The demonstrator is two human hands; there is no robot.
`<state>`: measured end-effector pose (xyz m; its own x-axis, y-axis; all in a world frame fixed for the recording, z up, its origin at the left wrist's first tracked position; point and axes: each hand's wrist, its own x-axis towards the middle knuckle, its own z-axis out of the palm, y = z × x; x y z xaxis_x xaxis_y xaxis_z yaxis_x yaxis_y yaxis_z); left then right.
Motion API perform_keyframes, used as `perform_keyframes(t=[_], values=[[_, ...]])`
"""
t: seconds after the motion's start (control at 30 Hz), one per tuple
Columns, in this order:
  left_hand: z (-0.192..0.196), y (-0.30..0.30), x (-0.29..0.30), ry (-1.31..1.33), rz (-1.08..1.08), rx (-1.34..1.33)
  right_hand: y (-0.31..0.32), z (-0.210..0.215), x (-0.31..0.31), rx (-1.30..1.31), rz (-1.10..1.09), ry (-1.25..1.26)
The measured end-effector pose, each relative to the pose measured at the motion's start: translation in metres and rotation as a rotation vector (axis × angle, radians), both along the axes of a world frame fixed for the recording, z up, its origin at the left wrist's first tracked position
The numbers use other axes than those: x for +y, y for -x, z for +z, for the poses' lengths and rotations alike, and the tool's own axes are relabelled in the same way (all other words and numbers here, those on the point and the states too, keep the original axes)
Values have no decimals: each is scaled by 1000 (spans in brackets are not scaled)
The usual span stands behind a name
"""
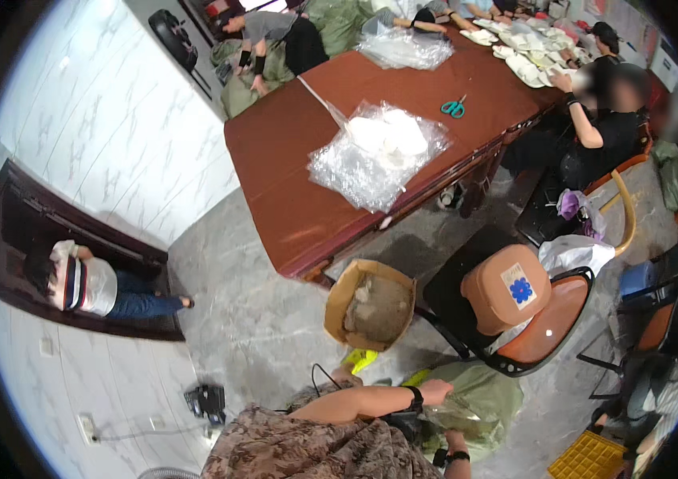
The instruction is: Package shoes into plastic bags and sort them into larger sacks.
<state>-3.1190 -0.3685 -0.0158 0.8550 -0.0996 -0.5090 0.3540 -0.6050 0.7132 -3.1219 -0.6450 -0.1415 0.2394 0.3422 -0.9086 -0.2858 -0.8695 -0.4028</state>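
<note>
On the floor, hands (435, 391) gripping crumpled green sack (478, 403)

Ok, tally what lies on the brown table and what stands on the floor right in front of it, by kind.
Clear plastic bag heaps: 2
Teal-handled scissors: 1
Open cardboard box: 1
Orange-seated chairs with black frames: 1
Brown plastic tub, upside down on the chair: 1
Total: 6
The white pieces at the table's far end are too many to count.

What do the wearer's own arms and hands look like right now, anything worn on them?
Both forearms are bare, no gloves. The left hand has a black band at its wrist. The right hand has a black wrist strap too. The shirt is a brown mottled camouflage print with short sleeves.
</note>
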Motion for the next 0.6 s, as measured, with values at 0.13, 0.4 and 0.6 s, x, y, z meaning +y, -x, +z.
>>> perform_keyframes(t=[0.13, 0.4, 0.6], values=[[28, 14, 34, 102, -74, 165, 90, 27, 8, -234, -566, 120], [32, 95, 99, 142, -349, 21, 249, 12, 89, -473, -1058, 232], [36, 171, 115, 175, -335, -71, 338, 88, 187, -429, -1108, 176]])
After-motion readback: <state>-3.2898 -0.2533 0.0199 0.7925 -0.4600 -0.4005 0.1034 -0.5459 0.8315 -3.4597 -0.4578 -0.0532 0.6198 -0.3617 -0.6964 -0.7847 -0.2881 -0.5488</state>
